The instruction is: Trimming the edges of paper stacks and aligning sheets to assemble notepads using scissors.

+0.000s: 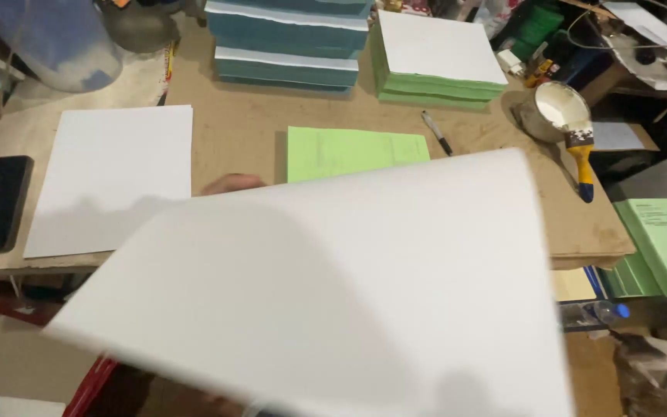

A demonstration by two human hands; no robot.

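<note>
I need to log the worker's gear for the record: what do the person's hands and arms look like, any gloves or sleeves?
Almost nothing shows. A large white sheet covers nearly the whole near view. Only a small rounded fingertip pokes out above its upper edge, bare, with no glove on it. Which hand it belongs to cannot be told. No sleeve, wrist, ring or watch is in view.

A small paper-binding workshop: a worn board table (241, 127) carries stacks of teal paper (287, 42) at twelve o'clock, green paper (434, 85) at one, and a glue pot (553, 108) with a brush (580, 154) at two o'clock.
</note>
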